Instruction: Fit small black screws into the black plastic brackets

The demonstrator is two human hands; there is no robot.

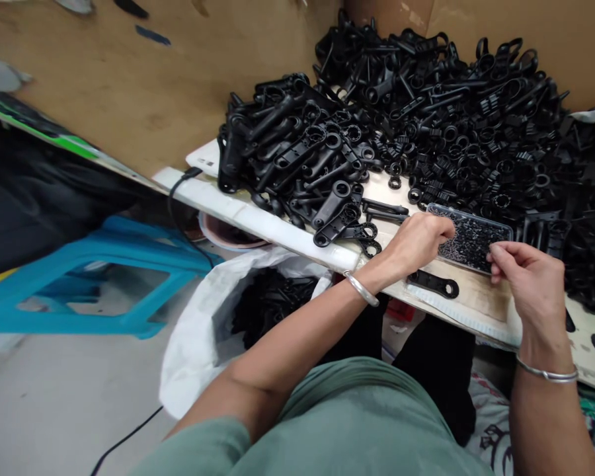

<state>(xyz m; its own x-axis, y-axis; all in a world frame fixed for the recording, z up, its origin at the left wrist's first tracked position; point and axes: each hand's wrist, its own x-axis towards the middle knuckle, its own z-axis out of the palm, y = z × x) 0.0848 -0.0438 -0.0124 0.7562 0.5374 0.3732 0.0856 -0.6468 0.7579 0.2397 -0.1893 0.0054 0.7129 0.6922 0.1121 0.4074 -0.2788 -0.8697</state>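
A clear shallow tray (pixel 506 231) of tiny dark pieces lies on the workbench between my hands. Over its left end, my left hand (pixel 421 241) has its fingers curled together; whatever they hold is hidden. My right hand (pixel 525 268) pinches at the tray's right corner, and I cannot make out anything between thumb and fingertips. One flat black part with a ring end (pixel 434 284) lies on the bench in front of the tray. Behind and left of it are a pile of long black handles (pixel 297 145) and a pile of small black rings (pixel 461 145).
Below the bench edge (pixel 258 221) on the left stands a white sack (pixel 191 344) holding black parts. A blue plastic stool (pixel 129 324) is farther left. A black cable (pixel 176 211) hangs over the edge. Cardboard (pixel 525 33) rises behind the piles.
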